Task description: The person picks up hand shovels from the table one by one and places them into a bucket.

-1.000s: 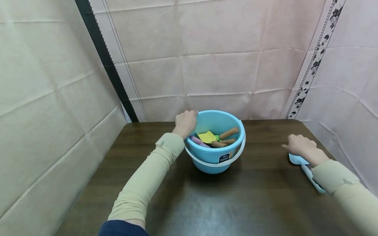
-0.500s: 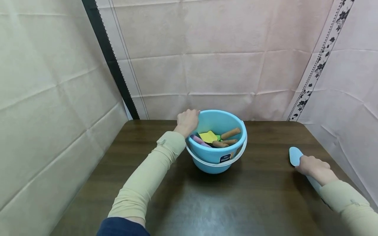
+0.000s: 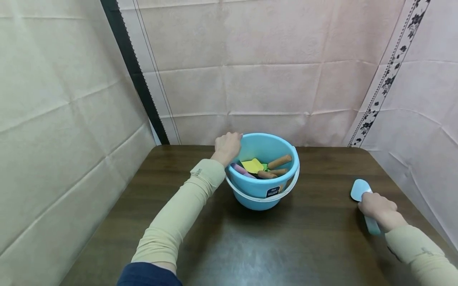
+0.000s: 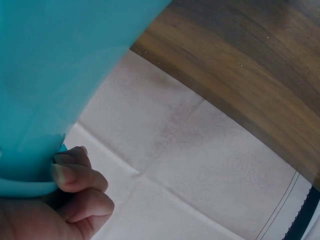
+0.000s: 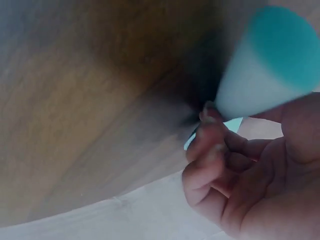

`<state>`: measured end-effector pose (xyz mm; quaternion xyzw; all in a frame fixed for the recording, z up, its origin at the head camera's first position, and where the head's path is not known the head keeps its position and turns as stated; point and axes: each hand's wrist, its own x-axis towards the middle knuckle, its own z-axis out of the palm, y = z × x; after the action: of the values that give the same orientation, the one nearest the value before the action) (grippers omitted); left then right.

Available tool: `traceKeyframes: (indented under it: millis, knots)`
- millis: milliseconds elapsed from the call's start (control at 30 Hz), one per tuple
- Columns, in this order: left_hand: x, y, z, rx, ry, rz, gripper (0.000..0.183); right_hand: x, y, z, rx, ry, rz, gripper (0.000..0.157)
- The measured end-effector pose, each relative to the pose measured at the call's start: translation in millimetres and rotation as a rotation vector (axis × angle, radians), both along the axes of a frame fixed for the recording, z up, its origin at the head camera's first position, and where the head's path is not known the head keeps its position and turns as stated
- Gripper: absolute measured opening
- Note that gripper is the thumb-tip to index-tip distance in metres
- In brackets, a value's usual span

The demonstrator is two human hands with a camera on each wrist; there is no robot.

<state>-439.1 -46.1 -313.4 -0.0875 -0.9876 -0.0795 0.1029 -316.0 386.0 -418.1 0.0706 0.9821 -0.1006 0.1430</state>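
Observation:
A light blue bucket (image 3: 247,185) stands near the table's far edge, its white-blue carrying handle (image 3: 294,180) hanging down over the front. My left hand (image 3: 228,149) grips the left side of its rim; in the left wrist view, curled fingers (image 4: 87,182) hook over the bucket wall (image 4: 55,75). Over on the right, my right hand (image 3: 378,206) holds a light blue toy shovel (image 3: 360,189) close over the table, blade pointing away from me. The right wrist view shows its pale handle (image 5: 255,82) with a teal end, pinched between thumb and fingers.
Inside the bucket lie a yellow piece (image 3: 252,166), a purple handle (image 3: 240,170) and several brown handles (image 3: 279,161). Pale cloth walls (image 3: 268,87) rise behind and at both sides of the dark wooden table (image 3: 250,246).
My right hand has come down onto the shovel, gripped it and turned its handle end leftward. The left hand has kept its grip on the bucket rim.

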Motion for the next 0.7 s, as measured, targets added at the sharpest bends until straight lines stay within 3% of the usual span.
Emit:
traceKeyframes:
  millis: [267, 700]
  knots:
    - [2.2, 0, -0.9, 0.009, 0.003, 0.0, 0.043, 1.1, -6, -2.7, -0.005, 0.053, 0.038, 0.024]
    - [2.3, 0, -1.2, -0.003, 0.014, 0.005, 0.045, -5.0, -20, 13.2, 0.006, 0.187, 0.042, 0.027]
